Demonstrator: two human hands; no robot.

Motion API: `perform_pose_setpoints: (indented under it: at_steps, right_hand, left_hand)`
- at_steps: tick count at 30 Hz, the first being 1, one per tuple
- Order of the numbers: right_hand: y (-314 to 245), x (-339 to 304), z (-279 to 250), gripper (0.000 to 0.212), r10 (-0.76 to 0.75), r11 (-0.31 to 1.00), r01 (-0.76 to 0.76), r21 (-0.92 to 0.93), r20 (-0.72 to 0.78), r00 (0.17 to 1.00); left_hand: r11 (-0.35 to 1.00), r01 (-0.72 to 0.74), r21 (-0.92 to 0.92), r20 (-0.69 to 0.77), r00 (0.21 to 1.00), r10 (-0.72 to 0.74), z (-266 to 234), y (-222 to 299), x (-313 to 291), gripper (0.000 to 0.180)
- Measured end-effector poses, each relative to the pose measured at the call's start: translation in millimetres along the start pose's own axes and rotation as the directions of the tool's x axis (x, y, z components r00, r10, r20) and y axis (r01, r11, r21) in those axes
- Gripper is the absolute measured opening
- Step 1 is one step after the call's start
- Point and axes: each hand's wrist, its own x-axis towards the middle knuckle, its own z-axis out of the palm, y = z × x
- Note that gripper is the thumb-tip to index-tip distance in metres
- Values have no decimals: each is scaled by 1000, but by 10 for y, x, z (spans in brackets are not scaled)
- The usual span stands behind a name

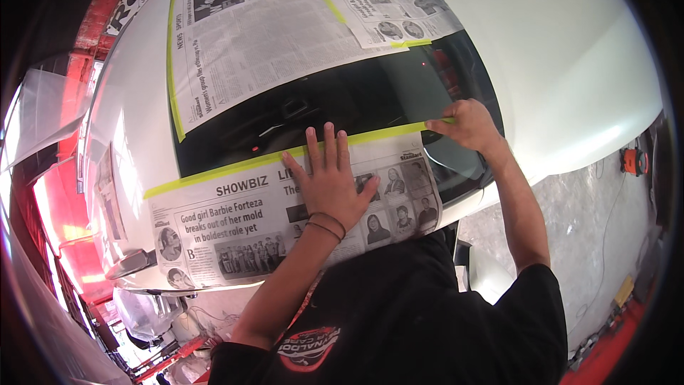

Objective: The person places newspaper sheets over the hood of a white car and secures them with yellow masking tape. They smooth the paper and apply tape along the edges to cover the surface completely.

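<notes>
A newspaper sheet (214, 207) lies over the near side of a car windshield (285, 117), with a strip of yellow masking tape (235, 169) along its far edge. My left hand (329, 178) rests on this sheet, fingers spread, the tips reaching across the tape onto the glass. My right hand (467, 125) is closed on the tape's right end, thumb and fingers pinched just past the sheet's corner. Whether a roll is inside that hand is hidden. Dark glass shows beyond the tape and to the right of the sheet.
More newspaper (263, 43) covers the far part of the glass, edged with yellow tape (172, 64). The white car body (563, 50) curves around on both sides. Clear plastic sheeting (53, 107) hangs at the left. An orange and black device (633, 161) sits on the floor at right.
</notes>
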Motion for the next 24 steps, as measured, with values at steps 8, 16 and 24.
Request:
perform_pose_setpoints:
  at_steps: [8,16,24]
  right_hand:
    - [20,-2,190,46,27,996,-33,-88,-71,997]
    - [-79,-53,383,36,-19,997,-5,-80,-302,953]
    - [103,-175,719,24,607,404,100,909,-348,714]
  left_hand:
    - [994,-108,-34,61,992,110,82,273,167,99]
    - [973,-229,10,113,967,227,235,690,385,94]
    - [976,-211,-51,102,971,215,268,696,376,95]
